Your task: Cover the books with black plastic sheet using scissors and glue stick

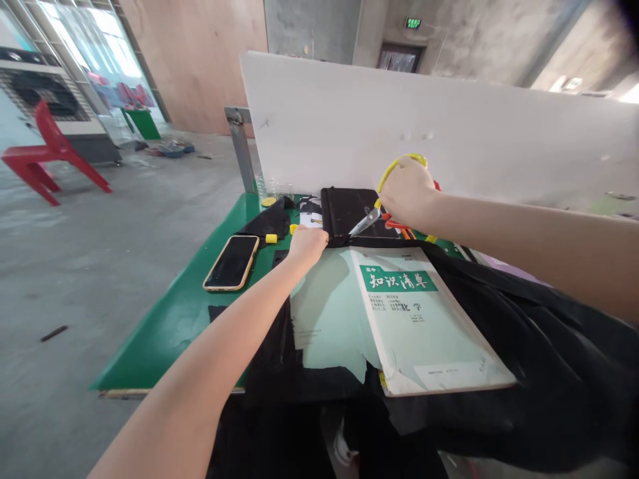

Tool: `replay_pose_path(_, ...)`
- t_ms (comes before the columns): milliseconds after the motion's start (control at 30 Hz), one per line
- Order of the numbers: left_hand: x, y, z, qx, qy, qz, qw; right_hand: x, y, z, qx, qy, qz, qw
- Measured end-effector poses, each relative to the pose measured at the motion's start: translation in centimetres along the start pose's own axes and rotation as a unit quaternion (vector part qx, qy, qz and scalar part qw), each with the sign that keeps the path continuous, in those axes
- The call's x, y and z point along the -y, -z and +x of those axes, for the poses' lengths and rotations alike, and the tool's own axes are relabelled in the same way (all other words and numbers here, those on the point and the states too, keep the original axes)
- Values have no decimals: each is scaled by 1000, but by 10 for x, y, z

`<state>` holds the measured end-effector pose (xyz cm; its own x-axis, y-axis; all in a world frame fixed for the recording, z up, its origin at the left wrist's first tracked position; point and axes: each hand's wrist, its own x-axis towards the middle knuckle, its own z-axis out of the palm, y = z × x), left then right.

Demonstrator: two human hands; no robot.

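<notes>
My right hand is closed around the yellow and red handles of a pair of scissors. The blades point down and left, their tips at the upper edge of a black cloth. Fingers curled, my left hand pinches the cloth's edge just left of the blade tips. Over the cloth lies a pale green book with white Chinese lettering on a green band, its cover opened out to the left. Behind the blades rests a black notebook or flat case.
A phone in a light case lies on the green table, near small yellow pieces and a black cloth scrap. A white board stands along the back. A red chair is on the floor at left.
</notes>
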<state>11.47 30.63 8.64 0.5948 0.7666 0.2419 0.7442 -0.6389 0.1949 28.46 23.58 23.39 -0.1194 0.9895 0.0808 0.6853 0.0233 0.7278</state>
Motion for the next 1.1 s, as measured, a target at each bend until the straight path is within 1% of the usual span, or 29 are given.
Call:
replay_pose_path(133,0,-5,-4,-12,-4,33,999,-27,-19,-13,16,-47,15,999)
replay_pose_path(233,-4,-10,-4,-14,-14,49,999,-44,-37,-27,2,-86,41,995)
replay_pose_path(300,-10,-14,-1,-26,-28,56,998,-50,-49,-36,-9,-108,54,993)
replay_pose_path(367,-18,-19,4,-41,-46,57,997,-53,-60,-45,-3,-129,62,990)
replay_pose_path(467,-33,-25,14,-54,-71,62,994,-50,-75,-59,12,-155,95,983)
replay_pose_path(567,-46,-29,18,-52,-82,94,991,-42,-90,-71,15,-164,156,974)
replay_pose_path(667,-53,-31,13,-42,-81,126,988,-33,-106,-82,12,-175,212,961)
replay_pose_path(767,-56,-32,4,-27,-77,139,987,-23,-120,-89,14,-190,246,950)
replay_pose_path(833,-56,-33,-1,-21,-73,145,987,-18,-131,-90,-1,-179,254,951)
replay_pose_path(900,-55,-32,-4,-22,-69,150,986,-14,-144,-88,-31,-161,242,956)
replay_pose_path(1000,-54,-30,-4,-43,-65,147,986,-13,-166,-79,-84,-122,217,965)
replay_pose_path(1100,-52,-28,-5,-66,-56,124,988,-14,-185,-65,-113,-85,215,966)
